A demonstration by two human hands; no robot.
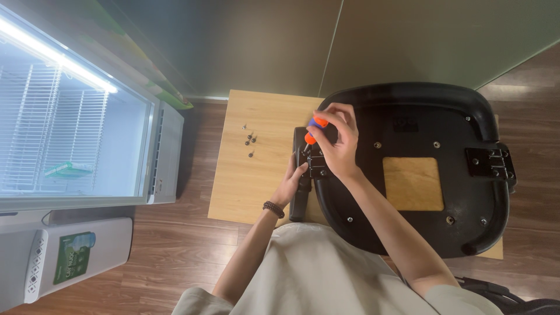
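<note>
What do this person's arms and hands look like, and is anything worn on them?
Both arms are bare up to short, loose sleeves of a pale beige top. The left hand has a dark beaded bracelet at its wrist. The right hand shows no gloves, rings or watch.

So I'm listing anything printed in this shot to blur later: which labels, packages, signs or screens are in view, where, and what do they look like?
Label: on the white appliance at lower left on the floor; an upright rectangle, mostly green with a bluish patch at its top.
Green band: along the upper edge of the lit glass-door cooler at left; too skewed to tell more.
No screens, signs or packages are visible.
</note>
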